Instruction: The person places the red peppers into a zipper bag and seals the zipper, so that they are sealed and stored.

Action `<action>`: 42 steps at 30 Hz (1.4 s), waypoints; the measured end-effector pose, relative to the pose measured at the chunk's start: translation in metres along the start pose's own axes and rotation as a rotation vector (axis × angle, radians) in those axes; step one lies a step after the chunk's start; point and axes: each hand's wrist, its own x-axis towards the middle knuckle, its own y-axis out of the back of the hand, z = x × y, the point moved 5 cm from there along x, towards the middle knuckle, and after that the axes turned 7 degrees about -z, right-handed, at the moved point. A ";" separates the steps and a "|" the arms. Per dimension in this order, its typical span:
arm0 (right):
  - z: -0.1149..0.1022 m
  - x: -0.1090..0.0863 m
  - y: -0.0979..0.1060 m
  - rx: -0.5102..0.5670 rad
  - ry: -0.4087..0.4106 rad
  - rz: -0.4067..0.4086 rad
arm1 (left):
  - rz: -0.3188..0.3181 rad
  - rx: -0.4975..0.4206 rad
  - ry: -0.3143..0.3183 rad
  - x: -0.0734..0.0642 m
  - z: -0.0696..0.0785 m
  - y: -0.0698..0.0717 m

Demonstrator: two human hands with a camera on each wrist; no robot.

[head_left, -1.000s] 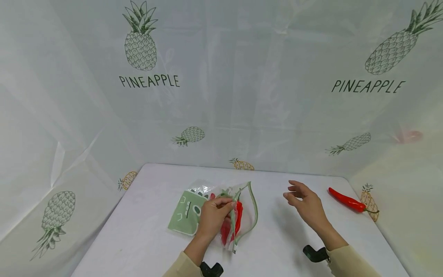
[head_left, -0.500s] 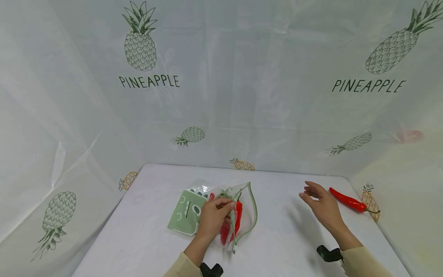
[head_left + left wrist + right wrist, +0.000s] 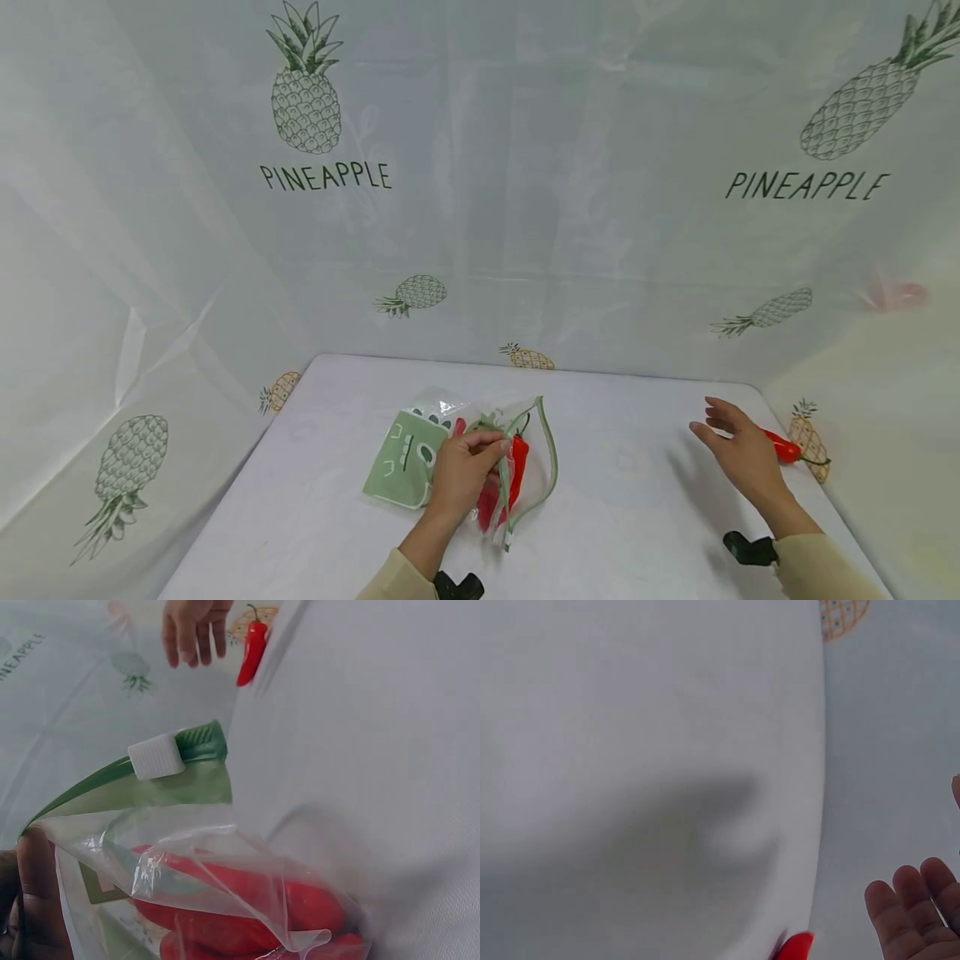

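My left hand (image 3: 459, 475) pinches the edge of a clear zip bag (image 3: 405, 462) with a green cartoon face printed on it. The bag's mouth gapes, its green zip strip bowed outward. On that strip sits a white slider (image 3: 156, 757), large in the left wrist view. Several red chili peppers (image 3: 232, 930) show through the plastic. Off to the right, my right hand (image 3: 742, 454) hovers above the table, fingers apart and holding nothing. Behind it lies a loose red chili pepper (image 3: 786, 450), partly hidden by the hand; its tip also shows low in the right wrist view.
A white table (image 3: 615, 500) carries everything. Its right edge runs close beside the loose pepper. A pale curtain (image 3: 525, 208) printed with pineapples hangs behind and along the sides. Dark wrist-camera mounts (image 3: 750, 550) are strapped on near both sleeves.
My right hand has moved steadily rightward, from beside the bag to over the loose chili pepper, now covering part of it. The left hand keeps its pinch, and the bag stays in place.
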 end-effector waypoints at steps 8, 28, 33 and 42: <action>0.043 0.010 0.013 -0.048 -0.044 0.021 | 0.007 -0.016 0.018 0.001 -0.002 0.000; 0.089 0.026 0.040 -0.174 -0.084 -0.045 | 0.013 0.000 0.015 0.002 -0.005 0.001; 0.099 0.031 0.039 -0.183 -0.115 -0.078 | 0.006 -0.002 0.011 0.003 -0.005 0.000; 0.118 0.040 0.031 -0.200 -0.133 -0.125 | -0.003 0.000 0.032 0.006 -0.008 -0.001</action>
